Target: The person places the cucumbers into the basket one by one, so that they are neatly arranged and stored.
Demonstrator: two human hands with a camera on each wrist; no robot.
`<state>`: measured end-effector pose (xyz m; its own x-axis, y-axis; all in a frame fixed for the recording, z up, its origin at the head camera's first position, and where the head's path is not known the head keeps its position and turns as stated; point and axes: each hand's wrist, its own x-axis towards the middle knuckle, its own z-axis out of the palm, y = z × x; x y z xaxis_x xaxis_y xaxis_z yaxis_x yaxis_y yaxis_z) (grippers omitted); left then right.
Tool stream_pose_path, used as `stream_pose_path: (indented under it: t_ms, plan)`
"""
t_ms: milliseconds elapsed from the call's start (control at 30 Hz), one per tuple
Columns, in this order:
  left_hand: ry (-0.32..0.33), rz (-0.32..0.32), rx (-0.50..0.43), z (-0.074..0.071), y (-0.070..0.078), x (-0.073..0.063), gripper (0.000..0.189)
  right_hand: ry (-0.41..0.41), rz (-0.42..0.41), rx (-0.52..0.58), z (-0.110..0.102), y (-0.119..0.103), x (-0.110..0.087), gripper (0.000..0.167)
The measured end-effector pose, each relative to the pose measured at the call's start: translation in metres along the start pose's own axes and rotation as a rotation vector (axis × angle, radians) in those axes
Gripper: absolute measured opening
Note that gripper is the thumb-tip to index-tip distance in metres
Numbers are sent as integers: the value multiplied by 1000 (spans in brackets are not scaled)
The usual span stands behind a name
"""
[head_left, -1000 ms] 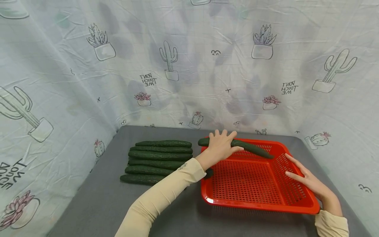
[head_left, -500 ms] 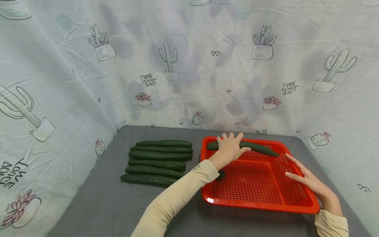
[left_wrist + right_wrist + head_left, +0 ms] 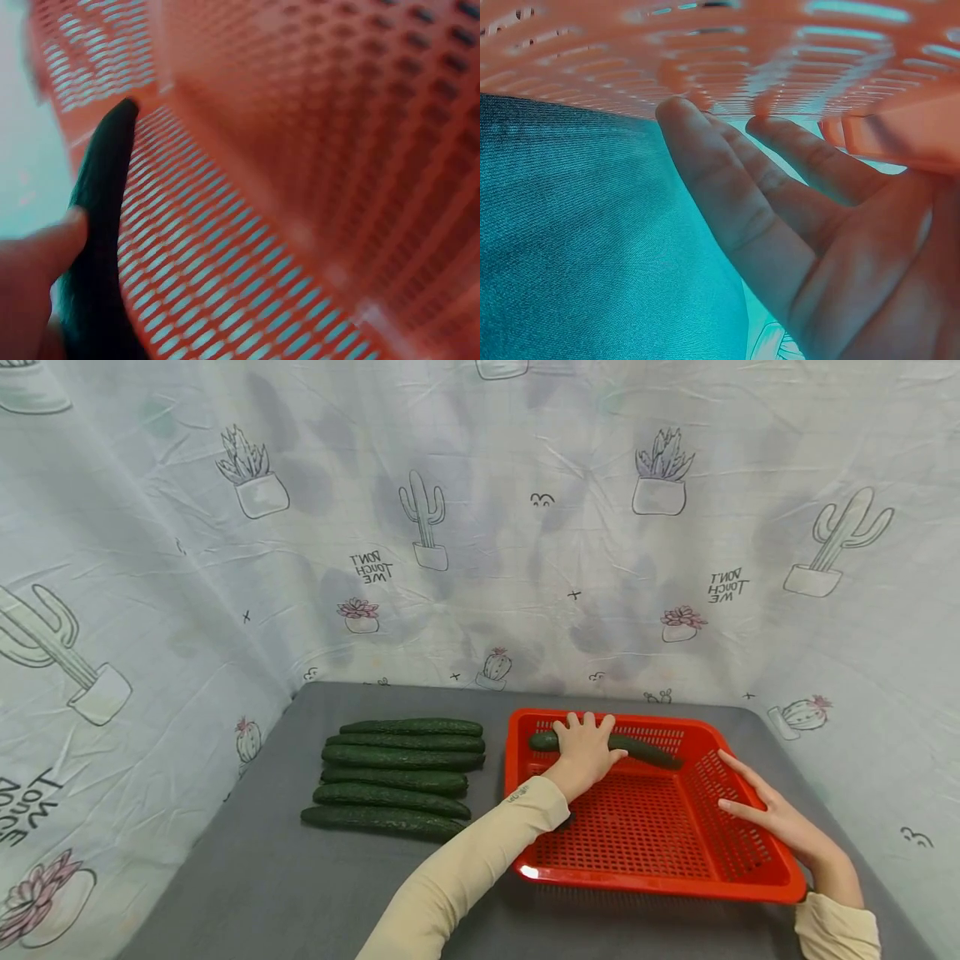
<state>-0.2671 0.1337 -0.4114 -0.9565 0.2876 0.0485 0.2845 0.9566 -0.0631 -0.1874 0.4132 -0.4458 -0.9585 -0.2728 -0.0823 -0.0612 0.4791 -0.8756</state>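
Observation:
My left hand (image 3: 583,753) grips a long green cucumber (image 3: 645,750) around its middle, palm down. The cucumber lies just inside the back wall of the red plastic basket (image 3: 660,885), below the rim. In the left wrist view, the thumb presses on the dark cucumber (image 3: 105,187), whose far end reaches a corner of the slotted wall. At the basket's right side, my right hand (image 3: 787,827) holds the rim, thumb and a finger over the inner wall. From the right wrist view, other fingers (image 3: 727,187) touch the slotted wall from outside.
Several cucumbers (image 3: 405,756) lie side by side in a row on the grey table (image 3: 247,877), left of the basket. A pale curtain (image 3: 510,527) with cactus drawings hangs behind the table and along both sides.
My left hand has carried the cucumber to the right, from over the basket's left rim, then lowered it inside along the back wall. The right hand keeps its hold on the rim.

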Motion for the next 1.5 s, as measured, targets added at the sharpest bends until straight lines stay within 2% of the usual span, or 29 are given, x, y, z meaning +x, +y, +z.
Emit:
stream_pose_path:
  t_ms: [600, 1000, 1233, 1333, 1500]
  plan:
    - [107, 92, 155, 32, 3, 5, 52, -15, 25, 52, -1, -1, -1, 71]
    - [95, 103, 207, 37, 0, 0, 46, -12, -5, 22, -1, 2, 0, 69]
    - [101, 112, 235, 39, 0, 2, 42, -10, 8, 60, -1, 1, 0, 69]
    - [98, 119, 258, 40, 1, 2, 42, -7, 0, 40, 0, 0, 0, 68]
    - [56, 143, 275, 39, 1, 2, 45, -4, -4, 1, 0, 1, -1, 67]
